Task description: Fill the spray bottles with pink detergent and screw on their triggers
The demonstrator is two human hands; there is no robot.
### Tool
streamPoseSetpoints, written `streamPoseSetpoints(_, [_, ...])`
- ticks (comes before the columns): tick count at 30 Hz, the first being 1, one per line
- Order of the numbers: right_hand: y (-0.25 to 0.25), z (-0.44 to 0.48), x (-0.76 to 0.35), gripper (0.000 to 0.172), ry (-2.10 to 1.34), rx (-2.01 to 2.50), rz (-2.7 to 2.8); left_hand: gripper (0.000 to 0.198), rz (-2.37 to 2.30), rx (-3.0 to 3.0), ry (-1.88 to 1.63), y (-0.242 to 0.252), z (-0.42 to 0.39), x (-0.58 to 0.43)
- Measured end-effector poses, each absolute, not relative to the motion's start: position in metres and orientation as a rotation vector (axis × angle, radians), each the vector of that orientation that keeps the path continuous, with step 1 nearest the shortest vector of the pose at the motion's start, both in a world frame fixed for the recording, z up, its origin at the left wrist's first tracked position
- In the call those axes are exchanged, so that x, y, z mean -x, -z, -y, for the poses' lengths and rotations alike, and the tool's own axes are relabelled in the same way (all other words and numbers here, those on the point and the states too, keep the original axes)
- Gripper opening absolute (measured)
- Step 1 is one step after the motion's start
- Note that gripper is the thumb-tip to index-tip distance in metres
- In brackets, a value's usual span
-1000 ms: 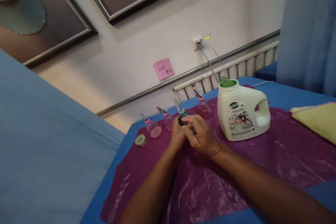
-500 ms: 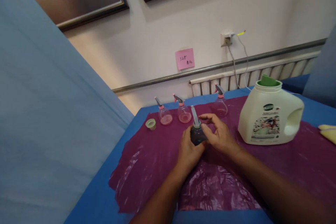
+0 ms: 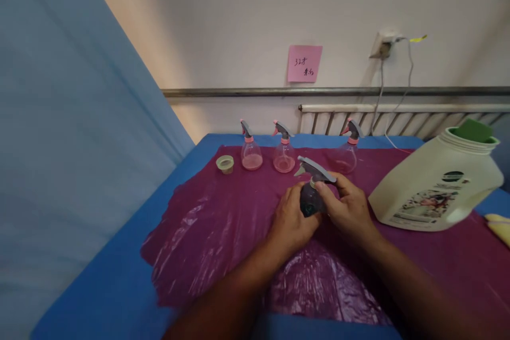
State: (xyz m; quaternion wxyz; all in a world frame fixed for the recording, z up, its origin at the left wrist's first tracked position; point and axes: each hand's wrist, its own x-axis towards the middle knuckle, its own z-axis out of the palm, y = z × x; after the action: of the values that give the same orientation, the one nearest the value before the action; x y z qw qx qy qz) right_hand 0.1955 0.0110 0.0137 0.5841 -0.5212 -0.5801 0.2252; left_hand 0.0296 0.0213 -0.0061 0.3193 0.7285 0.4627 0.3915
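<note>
A dark spray bottle [image 3: 311, 200] with a grey trigger head is held upright between both hands, over the purple plastic sheet [image 3: 223, 223]. My left hand [image 3: 292, 216] wraps round the body of the bottle from the left. On the other side, my right hand [image 3: 347, 204] has its thumb and fingers closed on the neck and the back of the spray head. Behind them stand clear spray bottles with pink collars: one at left [image 3: 252, 158], one in the middle [image 3: 284, 160], both with pink liquid low inside, and one at right [image 3: 346, 156].
A small pale green cup [image 3: 225, 164] stands left of the bottles. At right is a large cream jug [image 3: 434, 186] with a green piece in its mouth. A yellow item [image 3: 499, 228] lies at the right edge. A blue curtain [image 3: 79, 143] hangs at left.
The camera view has levelled and tilted down. The grey spray head has turned, so its nozzle now points left. My right hand has closed on the neck and head of the bottle.
</note>
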Motion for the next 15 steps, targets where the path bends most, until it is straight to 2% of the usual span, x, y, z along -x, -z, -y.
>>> streamPoseSetpoints(3, [-0.009, -0.012, -0.196, 0.032, -0.557, 1.154, 1.408, 0.072, -1.196, -1.93, -1.022, 0.006, -0.022, -0.031])
streamPoseSetpoints(7, [0.001, -0.018, -0.193, 0.047, -0.58, 1.153, 1.3, 0.07, -1.165, -1.934, -1.066, 0.008, -0.023, -0.032])
streamPoseSetpoints(12, [-0.001, -0.016, -0.195, 0.03, -0.614, 1.12, 1.356, 0.072, -1.145, -1.929, -1.061, 0.011, -0.023, -0.031])
streamPoseSetpoints(15, [-0.001, -0.016, -0.194, 0.036, -0.655, 1.073, 1.353, 0.069, -1.129, -1.925, -1.087, 0.011, -0.024, -0.032])
